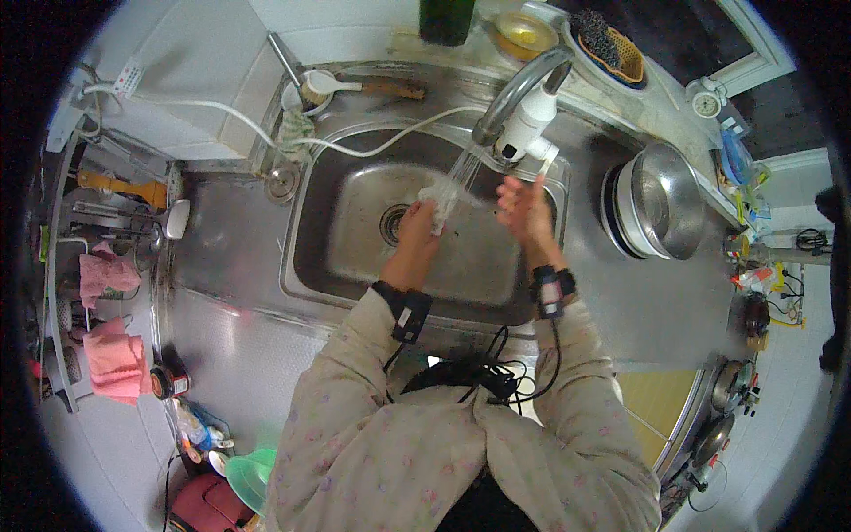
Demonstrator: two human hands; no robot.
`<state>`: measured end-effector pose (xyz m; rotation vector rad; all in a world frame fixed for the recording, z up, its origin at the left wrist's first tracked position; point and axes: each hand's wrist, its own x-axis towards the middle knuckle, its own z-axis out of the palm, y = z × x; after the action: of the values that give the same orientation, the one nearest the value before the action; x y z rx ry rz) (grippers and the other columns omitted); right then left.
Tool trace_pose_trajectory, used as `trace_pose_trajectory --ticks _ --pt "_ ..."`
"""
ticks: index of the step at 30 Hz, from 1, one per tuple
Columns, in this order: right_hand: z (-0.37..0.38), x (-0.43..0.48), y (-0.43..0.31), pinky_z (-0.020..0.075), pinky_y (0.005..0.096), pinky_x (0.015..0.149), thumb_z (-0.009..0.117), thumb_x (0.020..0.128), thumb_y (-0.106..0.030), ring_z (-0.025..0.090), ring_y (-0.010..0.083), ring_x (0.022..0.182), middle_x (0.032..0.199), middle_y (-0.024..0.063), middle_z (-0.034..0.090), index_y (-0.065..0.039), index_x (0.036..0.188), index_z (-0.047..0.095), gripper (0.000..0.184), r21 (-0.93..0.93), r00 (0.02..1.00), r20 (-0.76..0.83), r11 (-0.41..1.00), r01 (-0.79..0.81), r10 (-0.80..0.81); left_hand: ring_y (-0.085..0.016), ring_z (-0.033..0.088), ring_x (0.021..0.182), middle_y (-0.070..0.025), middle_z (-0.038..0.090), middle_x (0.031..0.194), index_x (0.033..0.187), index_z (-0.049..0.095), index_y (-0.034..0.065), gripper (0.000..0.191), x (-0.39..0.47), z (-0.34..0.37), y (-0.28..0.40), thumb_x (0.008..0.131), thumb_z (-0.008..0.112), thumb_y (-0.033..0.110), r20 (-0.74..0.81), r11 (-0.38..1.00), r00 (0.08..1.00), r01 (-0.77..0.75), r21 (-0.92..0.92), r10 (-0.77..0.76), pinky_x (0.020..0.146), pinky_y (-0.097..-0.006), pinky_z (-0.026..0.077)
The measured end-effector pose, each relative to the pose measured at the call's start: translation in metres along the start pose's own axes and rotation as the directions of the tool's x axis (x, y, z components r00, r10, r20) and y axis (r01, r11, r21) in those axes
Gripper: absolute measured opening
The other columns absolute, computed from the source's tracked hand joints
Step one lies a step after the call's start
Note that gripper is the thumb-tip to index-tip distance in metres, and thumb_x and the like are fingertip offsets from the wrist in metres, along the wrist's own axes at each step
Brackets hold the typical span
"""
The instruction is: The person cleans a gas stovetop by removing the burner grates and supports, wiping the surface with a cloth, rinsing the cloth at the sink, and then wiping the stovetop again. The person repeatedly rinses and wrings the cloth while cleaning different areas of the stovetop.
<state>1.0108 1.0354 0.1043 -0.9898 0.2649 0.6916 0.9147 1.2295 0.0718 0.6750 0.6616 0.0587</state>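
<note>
Water runs from a curved metal faucet (515,90) with a white heater body into a stainless steel sink (359,266). My left hand (419,229) grips a whitish, crumpled, wet thing (440,198), perhaps a cloth or a thin bag, at the edge of the stream. To the right of the stream, my right hand (527,209) is raised over the sink beneath the faucet's white body, its fingers apart and nothing seen in it. The drain (393,225) lies partly behind my left hand. Both wrists wear black straps with small devices and cables.
Stacked metal bowls (668,199) stand on the right counter. A white hose (392,143) crosses the sink's back edge. Behind the sink lie a white-handled brush (332,84) and a green-white cloth (294,133). Pink cloths (116,359) hang from a rack at the left.
</note>
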Motion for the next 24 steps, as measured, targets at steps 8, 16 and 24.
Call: trace_pose_trajectory --ticks 8,16,24 --pt "0.082 0.052 0.073 0.0342 0.0237 0.046 0.049 0.089 -0.028 0.044 0.0094 0.051 0.065 -0.0030 0.048 -0.011 0.082 0.054 0.019 0.173 0.984 0.060 0.969 -0.174 0.166 -0.017 0.054 0.082 -0.0039 0.055 0.094 0.103 0.049 0.0078 0.019 -0.001 -0.027 0.011 0.085 0.052 0.012 -0.144 0.992 0.989 -0.052 -0.112 0.035 0.065 -0.0321 0.045" --pt "0.099 0.063 0.072 0.0390 0.0286 0.052 0.050 0.089 -0.031 0.048 0.0138 0.058 0.068 0.0015 0.053 -0.010 0.078 0.053 0.024 0.326 0.938 0.184 0.882 -0.341 0.295 -0.019 0.055 0.082 -0.0048 0.056 0.096 0.107 0.048 0.0066 0.022 -0.003 -0.034 0.014 0.086 0.050 0.014 -0.083 0.982 0.992 -0.104 -0.160 0.092 0.066 -0.0330 0.046" --pt "0.072 0.012 0.056 0.0402 0.0241 0.056 0.059 0.083 -0.034 0.050 0.0089 0.068 0.075 -0.0009 0.055 -0.009 0.093 0.058 0.027 -0.602 0.987 0.073 0.783 0.159 -0.144 -0.018 0.056 0.087 -0.0059 0.057 0.100 0.105 0.051 0.0037 0.023 -0.017 0.014 0.004 0.083 0.055 0.010 -0.004 0.994 0.998 -0.060 -0.091 0.060 0.071 -0.0322 0.047"
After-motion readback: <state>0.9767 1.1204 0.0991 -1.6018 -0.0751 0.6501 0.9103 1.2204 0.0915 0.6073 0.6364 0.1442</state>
